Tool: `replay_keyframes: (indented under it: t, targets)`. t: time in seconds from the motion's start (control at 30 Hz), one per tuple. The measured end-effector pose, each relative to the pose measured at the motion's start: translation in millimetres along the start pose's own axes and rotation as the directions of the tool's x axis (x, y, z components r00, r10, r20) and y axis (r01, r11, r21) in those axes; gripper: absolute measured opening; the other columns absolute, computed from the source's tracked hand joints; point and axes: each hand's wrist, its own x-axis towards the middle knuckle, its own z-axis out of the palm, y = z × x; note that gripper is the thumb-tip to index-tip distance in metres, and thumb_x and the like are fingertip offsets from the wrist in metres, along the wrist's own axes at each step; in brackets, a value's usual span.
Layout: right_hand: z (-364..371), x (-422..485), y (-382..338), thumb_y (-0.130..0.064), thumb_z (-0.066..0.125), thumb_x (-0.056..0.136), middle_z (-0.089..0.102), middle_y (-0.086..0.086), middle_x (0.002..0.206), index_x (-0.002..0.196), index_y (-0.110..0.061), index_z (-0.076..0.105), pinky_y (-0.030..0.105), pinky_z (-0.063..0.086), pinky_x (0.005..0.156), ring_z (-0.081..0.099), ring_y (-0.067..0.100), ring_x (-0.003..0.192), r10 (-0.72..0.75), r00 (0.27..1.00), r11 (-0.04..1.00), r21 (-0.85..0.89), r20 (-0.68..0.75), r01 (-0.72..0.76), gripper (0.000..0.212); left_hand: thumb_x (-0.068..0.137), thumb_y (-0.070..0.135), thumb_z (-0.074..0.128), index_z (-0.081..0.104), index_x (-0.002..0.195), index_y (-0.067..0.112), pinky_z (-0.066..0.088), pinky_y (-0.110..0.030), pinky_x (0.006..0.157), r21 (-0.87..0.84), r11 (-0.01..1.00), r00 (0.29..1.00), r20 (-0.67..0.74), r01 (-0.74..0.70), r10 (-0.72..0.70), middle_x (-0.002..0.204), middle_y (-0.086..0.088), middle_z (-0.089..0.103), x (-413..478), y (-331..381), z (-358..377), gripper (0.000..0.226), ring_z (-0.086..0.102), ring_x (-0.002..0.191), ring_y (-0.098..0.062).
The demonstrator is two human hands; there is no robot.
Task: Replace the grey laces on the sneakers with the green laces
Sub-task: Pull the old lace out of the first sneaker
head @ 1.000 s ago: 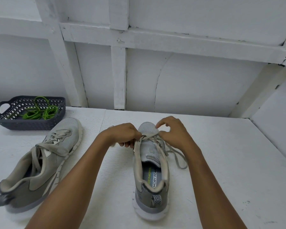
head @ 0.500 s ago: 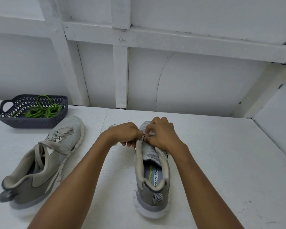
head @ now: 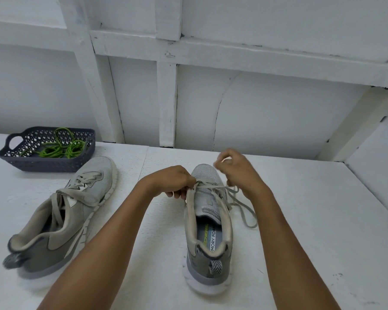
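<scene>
A grey sneaker [head: 207, 238] stands upright in front of me, toe pointing away. My left hand [head: 173, 181] grips the sneaker's left eyelet edge near the toe. My right hand [head: 239, 171] is raised to the right of the toe, blurred, fingers curled and pinching the grey lace [head: 238, 202], which runs from the eyelets and loops loose on the table to the right. A second grey sneaker [head: 61, 218], still laced, lies tilted to the left. The green laces [head: 61, 148] lie tangled in a dark basket [head: 54, 163].
The basket sits at the far left of the white table [head: 311, 220], just behind the second sneaker's toe. A white panelled wall [head: 255, 108] closes the back, and another white wall [head: 381, 164] bounds the right side.
My right hand has pulled away from the eyelets up and to the right, drawing grey lace out of the shoe. My left hand stays on the sneaker's edge.
</scene>
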Motion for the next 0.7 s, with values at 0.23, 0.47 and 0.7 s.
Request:
replay_keyframes:
  t: [0.23, 0.47, 0.7]
  targets:
    - [17.5, -2.4, 6.0, -0.014, 0.068, 0.083, 0.065, -0.007, 0.075, 0.076, -0.018, 0.071, 0.023, 0.044, 0.066, 0.056, 0.007, 0.071, -0.018, 0.976, 0.938, -0.335, 0.218, 0.092, 0.009, 0.090, 0.012, 0.049, 0.051, 0.060, 0.012, 0.033, -0.025, 0.051, -0.012, 1.000, 1.000, -0.012, 0.003, -0.003, 0.045, 0.006, 0.053, -1.6, -1.3, 0.6, 0.030, 0.045, 0.052, -0.017]
    - [-3.1, 3.5, -4.8, -0.004, 0.043, 0.102, 0.054, 0.007, 0.060, 0.080, -0.011, 0.047, 0.032, 0.055, 0.055, 0.053, 0.018, 0.048, 0.125, 0.992, 0.775, 0.627, -0.020, -0.085, 0.023, 0.090, 0.014, 0.049, 0.053, 0.059, 0.013, 0.033, -0.025, 0.051, -0.015, 1.000, 1.000, -0.005, -0.003, 0.003, 0.049, 0.003, 0.057, -1.0, -1.0, 1.0, 0.031, 0.046, 0.053, -0.017]
    - [-5.5, -4.2, 2.9, -0.028, 0.077, 0.080, 0.062, -0.012, 0.070, 0.077, -0.019, 0.072, 0.019, 0.037, 0.054, 0.051, 0.002, 0.060, 0.025, 0.976, 0.936, -0.348, 0.217, 0.054, 0.011, 0.090, 0.012, 0.048, 0.052, 0.058, 0.013, 0.033, -0.025, 0.050, 0.011, 1.000, 1.000, -0.005, -0.006, 0.006, 0.047, 0.005, 0.055, -1.2, 1.7, 0.5, 0.032, 0.046, 0.051, -0.014]
